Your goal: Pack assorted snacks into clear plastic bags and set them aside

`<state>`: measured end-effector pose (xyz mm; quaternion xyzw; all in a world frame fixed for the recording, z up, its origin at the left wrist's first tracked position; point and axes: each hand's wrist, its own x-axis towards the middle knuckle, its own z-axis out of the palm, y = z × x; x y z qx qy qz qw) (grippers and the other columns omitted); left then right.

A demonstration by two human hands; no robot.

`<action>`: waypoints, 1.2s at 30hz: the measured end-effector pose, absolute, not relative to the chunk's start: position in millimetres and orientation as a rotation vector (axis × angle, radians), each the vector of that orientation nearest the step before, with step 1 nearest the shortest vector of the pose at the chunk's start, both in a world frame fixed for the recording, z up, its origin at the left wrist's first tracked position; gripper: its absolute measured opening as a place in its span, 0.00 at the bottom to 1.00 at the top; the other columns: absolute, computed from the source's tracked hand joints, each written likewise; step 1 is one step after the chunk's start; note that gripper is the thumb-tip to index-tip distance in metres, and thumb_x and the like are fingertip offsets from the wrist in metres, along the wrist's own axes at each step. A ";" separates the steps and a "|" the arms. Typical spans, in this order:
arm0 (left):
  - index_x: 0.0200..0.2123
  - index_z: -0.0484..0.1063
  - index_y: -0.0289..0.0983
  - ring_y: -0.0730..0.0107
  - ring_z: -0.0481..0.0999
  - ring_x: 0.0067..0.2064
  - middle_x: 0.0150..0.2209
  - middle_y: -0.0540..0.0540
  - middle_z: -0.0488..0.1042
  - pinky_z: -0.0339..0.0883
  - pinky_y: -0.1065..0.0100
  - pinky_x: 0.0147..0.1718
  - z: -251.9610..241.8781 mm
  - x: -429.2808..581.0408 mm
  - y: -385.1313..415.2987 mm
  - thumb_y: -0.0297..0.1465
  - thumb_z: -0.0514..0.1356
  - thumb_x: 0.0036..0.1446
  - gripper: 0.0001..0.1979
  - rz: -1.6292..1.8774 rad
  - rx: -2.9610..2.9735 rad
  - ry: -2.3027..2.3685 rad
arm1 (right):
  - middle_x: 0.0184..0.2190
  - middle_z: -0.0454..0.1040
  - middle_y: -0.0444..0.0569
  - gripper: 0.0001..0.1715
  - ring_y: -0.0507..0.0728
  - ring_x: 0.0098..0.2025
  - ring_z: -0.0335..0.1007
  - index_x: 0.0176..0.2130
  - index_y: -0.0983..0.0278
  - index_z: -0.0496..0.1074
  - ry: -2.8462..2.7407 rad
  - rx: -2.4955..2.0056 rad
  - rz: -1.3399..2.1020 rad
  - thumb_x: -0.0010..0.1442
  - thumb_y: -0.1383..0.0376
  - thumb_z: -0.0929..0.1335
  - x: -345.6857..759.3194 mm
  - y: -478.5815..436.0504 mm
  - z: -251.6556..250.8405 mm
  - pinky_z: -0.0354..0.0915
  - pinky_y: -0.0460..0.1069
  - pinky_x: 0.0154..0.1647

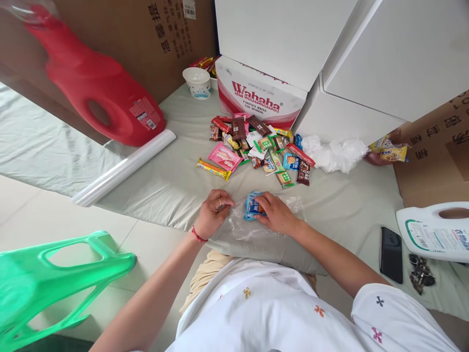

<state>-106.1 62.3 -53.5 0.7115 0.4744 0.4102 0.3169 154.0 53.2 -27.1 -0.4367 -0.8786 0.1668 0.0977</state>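
A clear plastic bag [289,203] lies flat on the grey sheet [164,186] in front of me. My left hand [212,212] is curled shut, pinching the bag's left edge. My right hand [276,212] presses on a small blue snack packet [252,205] that sits at the bag, fingers closed over it. Whether the packet is inside the bag or on top I cannot tell. A heap of several wrapped snacks [256,146] lies farther back, with a pink packet [224,156] and a yellow bar [213,169] at its left.
A red detergent jug [95,88] and a roll of clear film [124,166] lie at left, a green plastic stool [54,278] near my left arm. A Wahaha carton [260,95], white boxes, a paper cup [198,82], crumpled plastic [335,154], a phone [391,254], keys and a white jug [436,232] surround the sheet.
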 end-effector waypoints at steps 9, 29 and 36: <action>0.30 0.79 0.40 0.64 0.75 0.45 0.39 0.43 0.75 0.72 0.60 0.48 -58.2 -106.4 58.8 0.25 0.57 0.58 0.11 1.088 1.923 1.248 | 0.61 0.66 0.63 0.38 0.70 0.57 0.65 0.63 0.63 0.65 -2.692 -1.318 0.341 0.60 0.53 0.75 149.2 52.0 -17.9 0.66 0.64 0.56; 0.48 0.77 0.41 0.58 0.71 0.61 0.54 0.42 0.77 0.66 0.51 0.62 -7.5 -80.1 74.5 0.27 0.55 0.65 0.14 1.181 2.338 1.077 | 0.53 0.78 0.55 0.19 0.61 0.53 0.72 0.55 0.60 0.77 -2.587 -1.088 0.167 0.74 0.66 0.61 168.3 50.0 -66.5 0.68 0.56 0.50; 0.59 0.75 0.41 0.60 0.79 0.52 0.53 0.41 0.80 0.75 0.58 0.53 -52.7 -54.7 64.6 0.28 0.53 0.67 0.20 0.691 2.430 0.899 | 0.55 0.77 0.53 0.19 0.60 0.52 0.73 0.55 0.59 0.76 -2.484 -1.087 0.370 0.72 0.67 0.61 172.2 42.2 -60.9 0.71 0.57 0.52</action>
